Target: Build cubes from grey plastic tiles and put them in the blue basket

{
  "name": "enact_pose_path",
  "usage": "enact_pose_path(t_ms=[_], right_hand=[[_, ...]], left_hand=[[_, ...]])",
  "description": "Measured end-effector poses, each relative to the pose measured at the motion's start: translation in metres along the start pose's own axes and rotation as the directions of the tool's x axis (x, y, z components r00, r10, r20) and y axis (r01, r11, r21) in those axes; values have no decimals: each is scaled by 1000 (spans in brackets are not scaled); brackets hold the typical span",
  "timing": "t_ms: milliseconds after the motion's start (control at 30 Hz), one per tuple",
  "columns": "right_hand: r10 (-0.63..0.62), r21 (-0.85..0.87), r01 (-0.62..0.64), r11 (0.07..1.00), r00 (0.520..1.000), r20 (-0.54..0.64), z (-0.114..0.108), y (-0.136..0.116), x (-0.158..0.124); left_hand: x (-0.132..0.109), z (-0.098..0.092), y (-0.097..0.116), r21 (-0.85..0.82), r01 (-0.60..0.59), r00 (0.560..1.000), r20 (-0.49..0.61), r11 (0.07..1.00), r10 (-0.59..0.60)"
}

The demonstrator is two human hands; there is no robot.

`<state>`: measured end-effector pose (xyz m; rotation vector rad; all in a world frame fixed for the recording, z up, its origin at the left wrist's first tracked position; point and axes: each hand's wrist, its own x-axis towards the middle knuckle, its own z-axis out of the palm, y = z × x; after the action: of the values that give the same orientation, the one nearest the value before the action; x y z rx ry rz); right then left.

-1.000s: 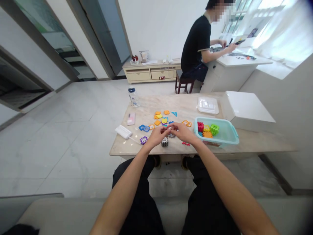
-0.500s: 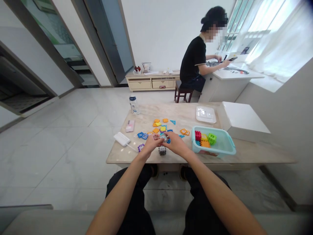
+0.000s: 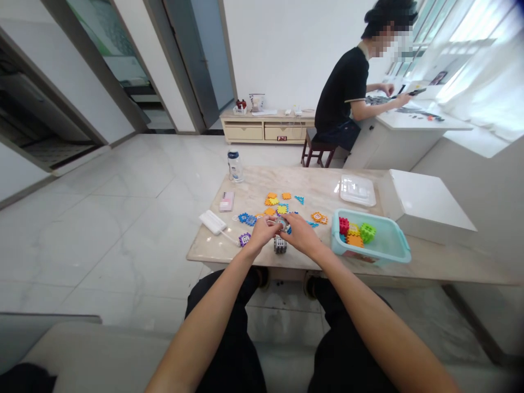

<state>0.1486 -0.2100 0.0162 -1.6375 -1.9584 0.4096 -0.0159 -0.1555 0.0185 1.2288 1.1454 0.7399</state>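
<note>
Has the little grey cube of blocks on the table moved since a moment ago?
No, it hasn't moved: the grey cube of blocks keeps the same spacing from the purple block piece. Only the view has shifted.

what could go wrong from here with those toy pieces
The grey cube block sits just below the left hand and right hand, near the marble table's front edge, so a bump could knock it off. The small piece between the hands might slip among the loose blue pieces.
</note>
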Motion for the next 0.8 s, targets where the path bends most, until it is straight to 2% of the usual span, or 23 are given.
enact_pose_path(t_ms=[100,233,367,567,800], right_hand=[[-30,-29,31,999,999,11,-1,-1,0],[-6,-70,8,998,999,36,-4,-1,-2],[-46,-52,49,997,997,56,-8,1,-2],[-87,-65,87,994,996,6,-12,4,-1],[-111,-4,111,994,993,49,-16,5,-1]], left_hand=[[-1,1,-2,4,-1,1000,3,1000,1],[-5,3,-1,12,-10,999,37,1000,9],[-7,1,1,23,-31,998,54,999,30],[-4,-4,1,42,-17,992,128,999,12],[-5,-3,-1,52,-25,992,125,998,19]])
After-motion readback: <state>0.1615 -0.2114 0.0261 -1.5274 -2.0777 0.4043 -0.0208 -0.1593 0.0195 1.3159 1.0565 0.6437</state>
